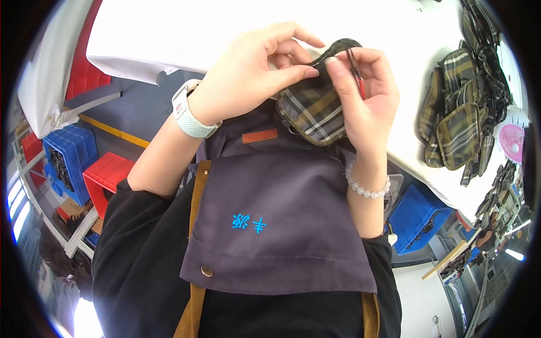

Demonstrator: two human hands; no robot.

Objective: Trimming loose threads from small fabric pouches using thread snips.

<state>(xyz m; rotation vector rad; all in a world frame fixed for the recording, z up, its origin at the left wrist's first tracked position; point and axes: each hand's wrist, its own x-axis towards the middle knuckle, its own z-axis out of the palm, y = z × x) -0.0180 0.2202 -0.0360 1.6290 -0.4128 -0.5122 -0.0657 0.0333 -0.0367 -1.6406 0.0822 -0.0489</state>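
Observation:
A small plaid pouch in olive, brown and white, with dark edging, is held up in front of my chest at the table's near edge. My left hand pinches its upper left edge between thumb and fingers. On the other side, my right hand grips the pouch's upper right edge, its thumb lying along the dark fabric. Tucked among the right fingers is a thin dark item with a red end; its exact kind cannot be made out.
Several similar plaid pouches lie piled on the white-covered table to the right. Beside them is a pink fan. Blue crates and a red crate stand below on both sides. I wear a dark apron.

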